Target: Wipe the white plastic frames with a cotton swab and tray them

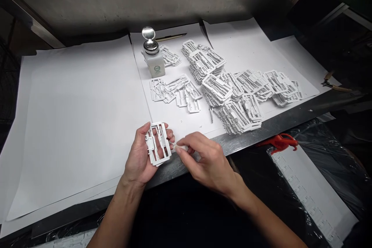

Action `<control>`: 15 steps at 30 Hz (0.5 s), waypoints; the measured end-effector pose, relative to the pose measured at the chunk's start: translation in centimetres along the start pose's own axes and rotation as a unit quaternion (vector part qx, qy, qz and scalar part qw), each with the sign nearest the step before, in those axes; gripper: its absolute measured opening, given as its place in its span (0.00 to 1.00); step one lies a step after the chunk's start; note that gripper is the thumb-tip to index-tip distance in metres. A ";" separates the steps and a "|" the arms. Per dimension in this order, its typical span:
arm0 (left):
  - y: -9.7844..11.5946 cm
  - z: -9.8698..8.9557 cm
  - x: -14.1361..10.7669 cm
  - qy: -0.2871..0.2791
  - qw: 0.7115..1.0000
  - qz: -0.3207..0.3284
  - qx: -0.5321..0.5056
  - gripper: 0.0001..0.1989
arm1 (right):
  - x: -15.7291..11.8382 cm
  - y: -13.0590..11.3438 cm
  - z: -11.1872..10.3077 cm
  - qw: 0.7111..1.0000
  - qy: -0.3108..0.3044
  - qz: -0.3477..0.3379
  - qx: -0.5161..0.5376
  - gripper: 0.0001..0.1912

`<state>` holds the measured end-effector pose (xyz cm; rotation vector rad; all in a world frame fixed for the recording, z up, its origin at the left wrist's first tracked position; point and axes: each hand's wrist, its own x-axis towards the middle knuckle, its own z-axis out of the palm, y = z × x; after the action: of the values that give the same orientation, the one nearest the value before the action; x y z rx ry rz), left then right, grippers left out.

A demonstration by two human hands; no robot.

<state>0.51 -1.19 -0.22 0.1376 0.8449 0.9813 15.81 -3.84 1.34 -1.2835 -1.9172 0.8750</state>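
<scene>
My left hand (143, 153) is closed around a white rectangular openwork plastic frame (157, 159), holding it tilted up above the table's front edge. Another layer seems to lie under this frame, but I cannot tell how many there are. Close to the frame's right edge, my right hand (207, 162) pinches a small whitish object (182, 147) between thumb and fingers. Most of that object is hidden, so its kind is unclear. Beyond both hands lies a loose group of similar white frames (188, 99).
Large stacks of white frames (216, 87) spread to the right. A pump dispenser bottle (154, 66) stands with its lid raised, near a thin brush-like tool (171, 37). White paper (78, 112) covers the table. A red air gun (281, 142) and pliers (335, 85) are at right.
</scene>
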 end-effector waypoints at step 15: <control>0.1 -0.2 0.8 0.018 0.999 0.030 0.013 0.17 | 0.1 0.2 -1.8 0.991 -0.120 0.059 0.029 0.05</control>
<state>0.47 -0.57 -0.76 0.1680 0.8908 1.0314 17.36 -3.41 2.20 -1.3166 -1.9969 1.1840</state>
